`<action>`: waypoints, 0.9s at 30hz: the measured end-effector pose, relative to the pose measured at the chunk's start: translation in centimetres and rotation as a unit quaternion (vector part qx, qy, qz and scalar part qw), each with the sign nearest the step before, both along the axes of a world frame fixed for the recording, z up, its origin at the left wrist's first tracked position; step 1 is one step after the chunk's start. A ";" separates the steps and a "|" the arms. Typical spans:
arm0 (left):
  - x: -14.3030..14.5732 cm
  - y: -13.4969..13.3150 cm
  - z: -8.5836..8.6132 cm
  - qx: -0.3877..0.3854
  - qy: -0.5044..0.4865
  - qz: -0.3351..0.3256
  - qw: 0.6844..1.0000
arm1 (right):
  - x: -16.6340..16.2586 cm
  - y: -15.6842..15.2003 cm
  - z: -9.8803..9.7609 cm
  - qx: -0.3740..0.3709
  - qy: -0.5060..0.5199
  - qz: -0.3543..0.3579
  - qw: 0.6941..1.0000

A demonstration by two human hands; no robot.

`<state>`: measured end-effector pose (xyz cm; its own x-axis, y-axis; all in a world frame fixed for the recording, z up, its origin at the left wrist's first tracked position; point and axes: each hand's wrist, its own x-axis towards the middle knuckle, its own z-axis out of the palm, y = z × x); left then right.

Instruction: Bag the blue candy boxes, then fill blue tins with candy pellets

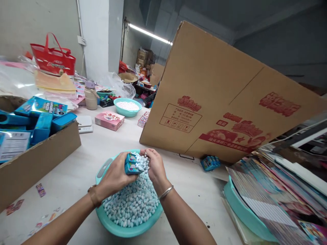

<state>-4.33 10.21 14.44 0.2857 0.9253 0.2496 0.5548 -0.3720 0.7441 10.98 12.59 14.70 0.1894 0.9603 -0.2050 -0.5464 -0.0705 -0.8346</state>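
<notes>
Over a turquoise basin (127, 233) heaped with pale blue and white candies (133, 204), my left hand (116, 175) grips small blue boxes (131, 164), two of which show side by side. Candies spill at the boxes' right-hand ends. My right hand (155, 166) is closed against that small pile of candies (143, 162), its fingertips pinching at the top of it. Its palm side is partly hidden.
A cardboard box (38, 166) of blue packets stands left. A large printed carton (204, 98) leans behind, small blue boxes (211, 163) by its lower edge. Farther back are a pink box (109, 120), another basin (127, 111) and a bottle (91, 97). Stacked printed sheets (276, 200) lie right.
</notes>
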 end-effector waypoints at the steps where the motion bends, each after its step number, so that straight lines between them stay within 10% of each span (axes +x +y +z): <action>1: -0.3 -0.1 -0.1 -0.001 -0.003 -0.005 1.000 | 0.2 0.0 -0.4 -0.011 0.009 0.007 1.000; 27: -0.1 -1.4 -1.9 -0.175 -0.234 0.021 0.956 | 1.2 -3.2 -0.4 0.086 -0.122 0.046 0.988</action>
<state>-4.39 8.79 12.50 0.1788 0.9838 0.0140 0.1392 -0.0394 0.9895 12.19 9.39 14.29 0.1232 0.9924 0.0026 -0.3260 0.0429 -0.9444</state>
